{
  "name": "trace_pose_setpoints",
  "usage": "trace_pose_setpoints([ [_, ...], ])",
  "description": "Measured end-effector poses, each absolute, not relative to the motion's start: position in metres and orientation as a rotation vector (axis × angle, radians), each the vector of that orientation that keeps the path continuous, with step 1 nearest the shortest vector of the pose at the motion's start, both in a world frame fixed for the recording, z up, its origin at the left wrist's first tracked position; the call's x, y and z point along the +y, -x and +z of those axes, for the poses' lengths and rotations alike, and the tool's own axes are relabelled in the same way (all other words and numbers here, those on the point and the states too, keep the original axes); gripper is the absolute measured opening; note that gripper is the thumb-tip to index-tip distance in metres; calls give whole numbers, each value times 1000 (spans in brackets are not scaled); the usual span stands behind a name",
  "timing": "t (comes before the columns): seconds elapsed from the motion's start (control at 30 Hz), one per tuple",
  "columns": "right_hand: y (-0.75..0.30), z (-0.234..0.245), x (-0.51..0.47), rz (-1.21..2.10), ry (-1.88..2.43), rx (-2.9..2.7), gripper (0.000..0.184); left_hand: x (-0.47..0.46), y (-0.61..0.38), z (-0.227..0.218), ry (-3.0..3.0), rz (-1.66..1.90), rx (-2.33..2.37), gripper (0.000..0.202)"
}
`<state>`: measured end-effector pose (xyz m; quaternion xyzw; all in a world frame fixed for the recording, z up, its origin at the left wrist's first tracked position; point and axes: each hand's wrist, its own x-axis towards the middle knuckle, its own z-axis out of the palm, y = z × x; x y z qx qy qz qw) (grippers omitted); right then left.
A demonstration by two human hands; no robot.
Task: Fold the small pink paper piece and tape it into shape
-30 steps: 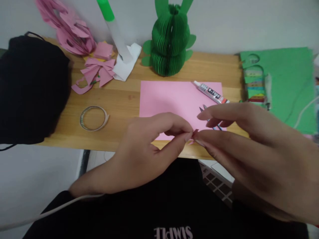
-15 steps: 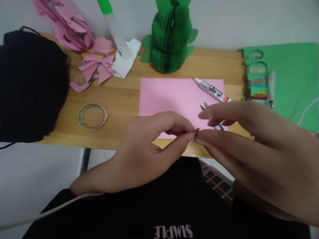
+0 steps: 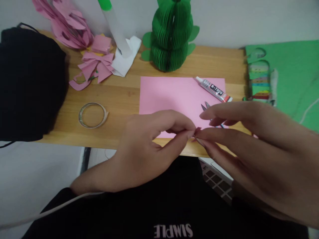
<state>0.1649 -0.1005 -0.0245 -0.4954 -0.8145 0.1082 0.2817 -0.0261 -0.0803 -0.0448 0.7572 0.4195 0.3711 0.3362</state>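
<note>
Against the pale wall runs the wooden table [image 3: 124,96], and 2 hands are busy at its front edge! Left hand [image 3: 142,152] arches in, thumb and forefinger pinched on a small pink piece [image 3: 198,128]; right hand [image 3: 269,159] pinches it too, other fingers raised. That piece sits between the fingertips, seen over the lower edge of a pink sheet [image 3: 169,96]. Leftward, wood stretches to the tape ring [image 3: 80,116]. The count: 1 glue tube [image 3: 213,88], 1 pointed tool [image 3: 204,107] partly hidden, 1 green honeycomb figure [image 3: 171,54].
</note>
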Motion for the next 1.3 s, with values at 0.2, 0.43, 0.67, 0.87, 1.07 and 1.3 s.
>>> trace_pose_setpoints([
  [0.2, -176, -19, -98, 214, 1169, -2447, 13, -79, 26, -45, -1927, 960, 1098, 12],
  [0.43, -176, -16, -98, 260, 1239, -2330, 7, -79, 26, -45, -1904, 982, 1113, 14],
  [0.67, -167, -25, -97, 269, 1315, -2149, 13, -78, 24, -42, -1995, 962, 1095, 11],
  [0.87, -170, -21, -95, 449, 1334, -2206, 13, -78, 24, -42, -2003, 936, 1072, 12],
  [1.07, -176, -18, -88, 660, 1258, -2238, 17, -76, 27, -43, -1999, 894, 997, 12],
  [1.3, -175, -21, -84, 930, 1229, -2128, 20, -74, 27, -42, -1950, 831, 955, 12],
])
